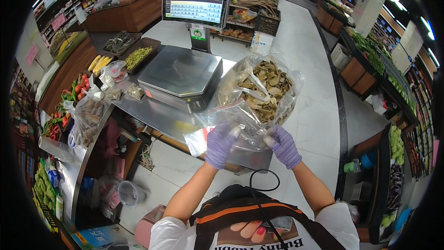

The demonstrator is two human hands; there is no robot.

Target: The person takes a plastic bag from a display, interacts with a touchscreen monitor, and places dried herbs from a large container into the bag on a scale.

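Observation:
My left hand (pixel 222 146), in a purple knit glove with pale fingertips, grips one side of a clear plastic zip bag (pixel 247 125). On its other side, my right hand (pixel 282 146), gloved alike, pinches the bag's edge. The zip bag looks flat, with nothing plain to see inside. Just beyond it, a large open clear plastic bag holds dried leaves (pixel 272 88), brownish green, at the counter's right end. A stack of flat clear bags (pixel 196 141) lies by my left hand. The steel-topped weighing scale (pixel 182 71) stands to the left of the leaves.
Behind the scale rises a touchscreen monitor (pixel 197 0). Two small filled bags (pixel 134 91) lie on the steel counter (pixel 156 118). Further left are a knotted bag of brown sticks (pixel 86 118), tomatoes (pixel 81 85) and a basket of green pods (pixel 138 57). A clear bin (pixel 128 192) stands below.

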